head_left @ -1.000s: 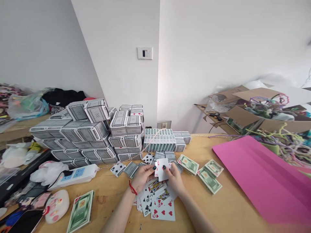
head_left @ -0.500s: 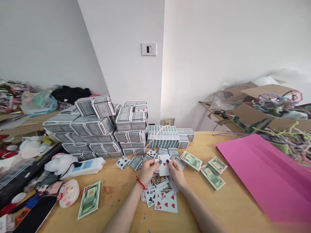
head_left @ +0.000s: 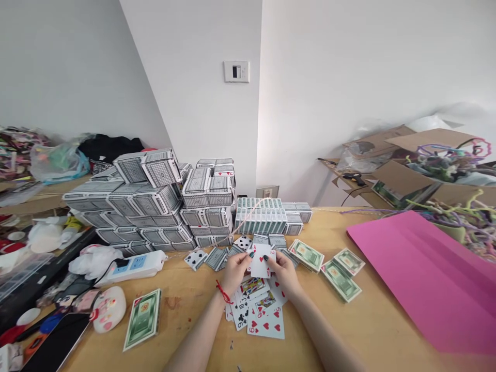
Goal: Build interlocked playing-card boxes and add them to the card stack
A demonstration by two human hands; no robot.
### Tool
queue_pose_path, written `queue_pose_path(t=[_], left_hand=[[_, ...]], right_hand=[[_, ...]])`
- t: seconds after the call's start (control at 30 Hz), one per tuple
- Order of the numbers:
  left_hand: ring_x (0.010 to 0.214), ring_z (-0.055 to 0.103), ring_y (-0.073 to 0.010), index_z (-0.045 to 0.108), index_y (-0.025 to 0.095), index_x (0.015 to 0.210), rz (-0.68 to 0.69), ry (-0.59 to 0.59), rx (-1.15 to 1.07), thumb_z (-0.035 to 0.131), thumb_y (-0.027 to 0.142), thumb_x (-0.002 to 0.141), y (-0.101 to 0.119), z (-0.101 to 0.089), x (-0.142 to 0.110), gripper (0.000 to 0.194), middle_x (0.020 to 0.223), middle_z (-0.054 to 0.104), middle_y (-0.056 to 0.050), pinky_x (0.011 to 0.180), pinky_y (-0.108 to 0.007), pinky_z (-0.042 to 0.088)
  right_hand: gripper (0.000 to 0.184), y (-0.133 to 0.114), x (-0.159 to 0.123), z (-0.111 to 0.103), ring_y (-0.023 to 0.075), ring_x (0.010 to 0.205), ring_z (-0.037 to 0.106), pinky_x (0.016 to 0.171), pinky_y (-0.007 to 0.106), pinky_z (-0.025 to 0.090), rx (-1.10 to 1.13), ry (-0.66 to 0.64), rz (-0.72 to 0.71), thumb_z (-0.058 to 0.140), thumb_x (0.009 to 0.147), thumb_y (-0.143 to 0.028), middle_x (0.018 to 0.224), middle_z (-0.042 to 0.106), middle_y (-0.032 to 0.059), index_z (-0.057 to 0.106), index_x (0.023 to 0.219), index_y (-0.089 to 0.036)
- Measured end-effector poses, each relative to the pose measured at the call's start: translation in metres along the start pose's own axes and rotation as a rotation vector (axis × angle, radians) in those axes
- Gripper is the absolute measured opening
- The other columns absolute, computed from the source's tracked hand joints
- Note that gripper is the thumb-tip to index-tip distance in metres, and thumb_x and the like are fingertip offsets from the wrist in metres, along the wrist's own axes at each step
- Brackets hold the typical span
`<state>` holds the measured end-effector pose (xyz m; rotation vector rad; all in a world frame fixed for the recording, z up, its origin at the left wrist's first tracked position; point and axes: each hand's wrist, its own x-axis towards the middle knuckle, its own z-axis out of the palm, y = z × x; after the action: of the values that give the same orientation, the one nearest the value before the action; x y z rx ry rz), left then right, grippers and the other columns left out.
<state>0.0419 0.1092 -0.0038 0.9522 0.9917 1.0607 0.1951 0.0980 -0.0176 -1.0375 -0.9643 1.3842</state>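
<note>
Between both hands is a small stack of playing cards, the ace of hearts facing up. My left hand, with a red string at the wrist, pinches the stack's left edge, thumb on top. On the opposite edge my right hand grips it, thumb pressing the ace's face; a 2 peeks out beneath. Loose face-up cards, among them a nine of hearts and face cards, lie spread on the table below my hands. Behind the stack are scattered face-down cards and a few face-up ones.
Tall piles of grey-backed decks rise at the back left, next to a row of green-edged decks. Green note-patterned packs lie to the right, another pack at left. A pink sheet and a power strip flank the area.
My right thumb has shifted left over the ace, and the card beneath now shows its 2 at the upper right corner. The view has moved slightly.
</note>
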Motion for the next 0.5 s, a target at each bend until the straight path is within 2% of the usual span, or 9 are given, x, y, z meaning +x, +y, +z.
queue_pose_path(t=[0.17, 0.3, 0.5], left_hand=[[0.064, 0.059, -0.0169, 0.065, 0.012, 0.074, -0.052, -0.11, -0.089, 0.063, 0.043, 0.068, 0.0062, -0.0072, -0.0019, 0.032, 0.07, 0.065, -0.007, 0.061, -0.028, 0.047], [0.067, 0.061, -0.0167, 0.068, 0.012, 0.075, -0.114, -0.189, -0.116, 0.068, 0.038, 0.066, 0.0103, -0.0103, -0.0031, 0.028, 0.075, 0.068, -0.008, 0.069, -0.03, 0.048], [0.078, 0.063, -0.0216, 0.069, 0.011, 0.085, -0.144, -0.195, -0.134, 0.07, 0.037, 0.065, 0.0082, -0.0028, -0.009, 0.033, 0.077, 0.069, -0.009, 0.075, -0.032, 0.048]], right_hand=[[0.032, 0.003, 0.0007, -0.0022, 0.0148, 0.059, 0.056, 0.056, 0.026, 0.044, 0.031, -0.006, 0.008, 0.065, 0.068, -0.046, 0.068, 0.063, 0.0002, 0.055, 0.079, -0.018], [0.033, 0.0016, -0.0005, -0.0011, 0.0149, 0.058, 0.056, 0.055, 0.026, 0.044, 0.028, -0.012, 0.014, 0.067, 0.066, -0.047, 0.066, 0.061, 0.0, 0.054, 0.074, -0.017], [0.033, -0.0012, -0.0038, -0.0006, 0.0106, 0.049, 0.046, 0.046, 0.021, 0.035, -0.021, 0.027, -0.002, 0.069, 0.065, -0.044, 0.058, 0.054, -0.0028, 0.05, 0.067, -0.017]])
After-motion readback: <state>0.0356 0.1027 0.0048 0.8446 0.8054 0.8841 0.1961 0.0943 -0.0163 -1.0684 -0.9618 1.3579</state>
